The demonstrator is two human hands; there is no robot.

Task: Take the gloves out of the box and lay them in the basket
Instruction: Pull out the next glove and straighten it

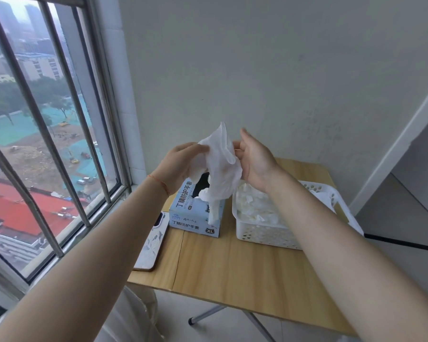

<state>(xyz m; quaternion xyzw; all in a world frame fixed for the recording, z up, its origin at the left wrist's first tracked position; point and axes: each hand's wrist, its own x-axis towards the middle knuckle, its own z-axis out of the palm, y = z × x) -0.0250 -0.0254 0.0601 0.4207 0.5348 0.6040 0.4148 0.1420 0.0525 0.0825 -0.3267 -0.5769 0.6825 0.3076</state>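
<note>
The tabletop [232, 272] carries a basket [265, 236] of gloves at 3 o'clock of the box [195, 218], with a phone [151, 245] at the box's 9 o'clock. Above the box, the left hand [181, 164] grips a glove [223, 166]; the right hand [255, 159] pinches its other edge.

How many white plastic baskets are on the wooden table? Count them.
1. The white perforated plastic basket sits on the light wooden table, right of the blue glove box, partly behind the right forearm.
</note>
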